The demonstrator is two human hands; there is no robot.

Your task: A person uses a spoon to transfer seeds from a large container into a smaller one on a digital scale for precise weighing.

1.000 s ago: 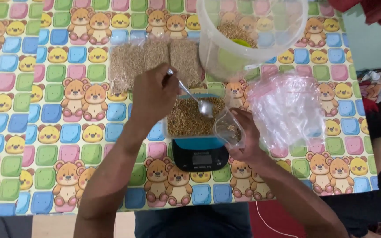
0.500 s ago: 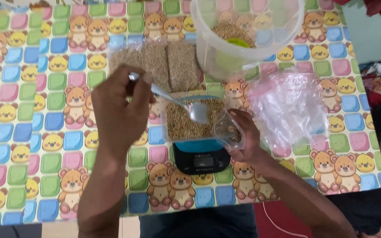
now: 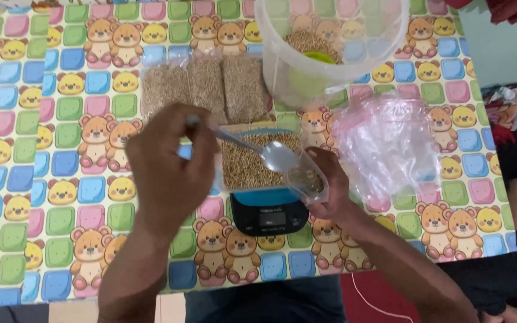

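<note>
My left hand (image 3: 172, 170) grips the handle of a metal spoon (image 3: 270, 154), whose bowl hovers over the mouth of a small clear plastic bag (image 3: 306, 179). My right hand (image 3: 330, 188) holds that bag open at the right edge of a kitchen scale (image 3: 267, 215). A clear tray of brown grain (image 3: 246, 161) rests on the scale. The bag holds a little grain.
Three filled grain bags (image 3: 207, 87) lie side by side beyond the scale. A large translucent bucket (image 3: 330, 48) with grain and a green scoop stands at the back right. A heap of empty clear bags (image 3: 390, 143) lies to the right on the bear-patterned cloth (image 3: 61, 179).
My left hand rose from the grain tray and swung left, carrying the spoon's bowl from the grain to the mouth of the small bag. My right hand stayed put.
</note>
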